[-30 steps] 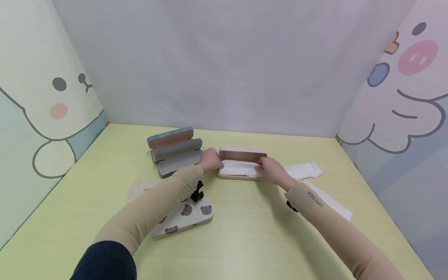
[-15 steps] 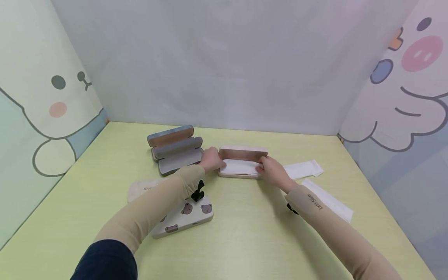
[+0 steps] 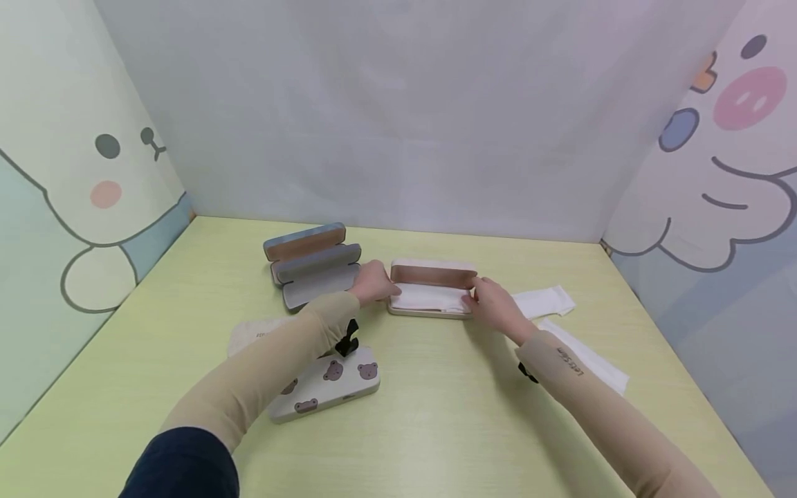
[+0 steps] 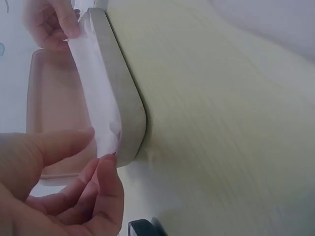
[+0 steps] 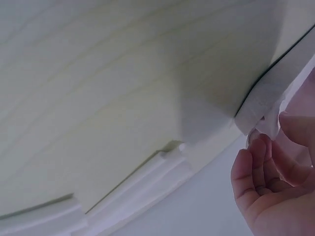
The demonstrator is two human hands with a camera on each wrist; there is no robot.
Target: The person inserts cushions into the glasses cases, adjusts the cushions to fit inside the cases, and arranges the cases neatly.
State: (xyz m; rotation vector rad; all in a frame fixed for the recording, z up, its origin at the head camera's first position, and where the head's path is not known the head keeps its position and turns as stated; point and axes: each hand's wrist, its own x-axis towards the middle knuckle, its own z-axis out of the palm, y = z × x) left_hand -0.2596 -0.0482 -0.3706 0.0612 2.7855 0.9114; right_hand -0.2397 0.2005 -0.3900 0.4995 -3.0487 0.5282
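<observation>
White cloth [image 3: 429, 297] inside the case [image 3: 429, 315], lid [image 3: 434, 275] up

We see the cloth lying lengthwise in the case, so we judge that part mostly done, the lid not yet down. The left hand [image 3: 373, 282] has thumb and curled fingers narrow about one end, the right hand [image 3: 496, 304] likewise at the other; how firmly, we cannot tell. Outside, we find a folded strip [image 3: 543, 302] and a second strip [image 3: 591, 356] unplaced, and a grey-lined case [image 3: 320, 282] open

We read "LetsSlim", upside down, on the right sleeve [image 3: 607, 408]. On the pale item [image 3: 244, 339] at left we make out "REF", remainder unclear. Front mark on the bear-print case [image 3: 350, 377]: too small to read.
</observation>
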